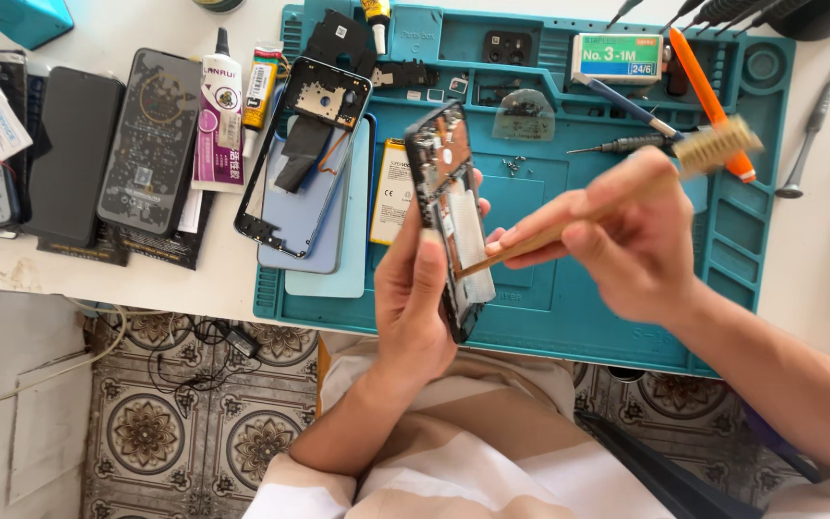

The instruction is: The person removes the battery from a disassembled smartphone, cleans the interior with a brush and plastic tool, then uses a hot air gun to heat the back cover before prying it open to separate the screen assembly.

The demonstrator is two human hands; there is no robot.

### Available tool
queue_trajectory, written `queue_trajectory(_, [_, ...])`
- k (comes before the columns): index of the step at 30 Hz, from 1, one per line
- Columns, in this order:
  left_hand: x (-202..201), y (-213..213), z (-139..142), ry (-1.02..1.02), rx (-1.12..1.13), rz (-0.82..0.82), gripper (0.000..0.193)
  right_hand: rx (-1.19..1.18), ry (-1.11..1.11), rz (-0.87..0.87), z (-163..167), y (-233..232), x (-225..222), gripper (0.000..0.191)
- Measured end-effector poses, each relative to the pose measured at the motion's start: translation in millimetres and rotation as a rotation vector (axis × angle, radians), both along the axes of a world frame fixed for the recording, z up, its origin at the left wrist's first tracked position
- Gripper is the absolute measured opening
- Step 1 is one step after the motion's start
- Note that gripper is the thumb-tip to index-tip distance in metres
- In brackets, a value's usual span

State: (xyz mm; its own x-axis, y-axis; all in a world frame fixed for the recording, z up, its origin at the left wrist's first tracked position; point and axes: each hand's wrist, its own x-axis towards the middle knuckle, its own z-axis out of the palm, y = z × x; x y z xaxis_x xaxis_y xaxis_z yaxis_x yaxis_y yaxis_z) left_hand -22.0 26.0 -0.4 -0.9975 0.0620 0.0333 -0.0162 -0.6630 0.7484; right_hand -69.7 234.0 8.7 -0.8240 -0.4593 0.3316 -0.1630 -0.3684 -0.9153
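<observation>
left hand [413, 298]: closed round an opened phone [449, 216], thumb on one long edge, fingertips on the other; phone held tilted on edge above the near part of the mat [569, 308], inner side facing the right hand
right hand [617, 235]: pinched on a wooden-handled brush [617, 197]; bristle end up and blurred over the mat's right half, handle tip touching the phone's lower inside
phone: back cover off, dark frame, pale patch in the battery bay, board parts at top
mat: teal, with tray pockets along its far and right rims, lying on a white table [818, 240]
battery [391, 190]: flat on the mat, just left of the phone
second frame [305, 154]: open phone shell over blue back covers, on the mat's left edge
glue tube [216, 120]: on the table left of the mat, beside a dark back panel [148, 139] and a black phone [74, 154]
small box [617, 56]: far rim of the mat
orange tool [708, 96]: right of the box, slanting across the mat's far right
screwdriver [626, 146]: on the mat, under the brush bristles
second screwdriver [809, 135]: on the table right of the mat
screws [511, 165]: loose, mid-mat, behind the phone
floor [194, 423]: patterned tiles with a black cable, near side of the mat, below the table edge
</observation>
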Motion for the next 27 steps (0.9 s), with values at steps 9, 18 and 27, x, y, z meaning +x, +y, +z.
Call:
queue_trajectory(9, [-8, -18, -4, -0.061, 0.107, -0.008, 0.069, -0.146, -0.267, 0.125, -8, 3, -11, 0.021])
queue_trajectory(18, [-10, -15, -4, -0.085, 0.126, 0.003, 0.074, -0.081, -0.128, 0.101, 3, 10, -10, 0.021])
queue_trajectory(27, [-10, -2, -20, 0.026, -0.116, 0.130, 0.077, -0.082, -0.123, 0.114, 13, 9, -14, 0.020])
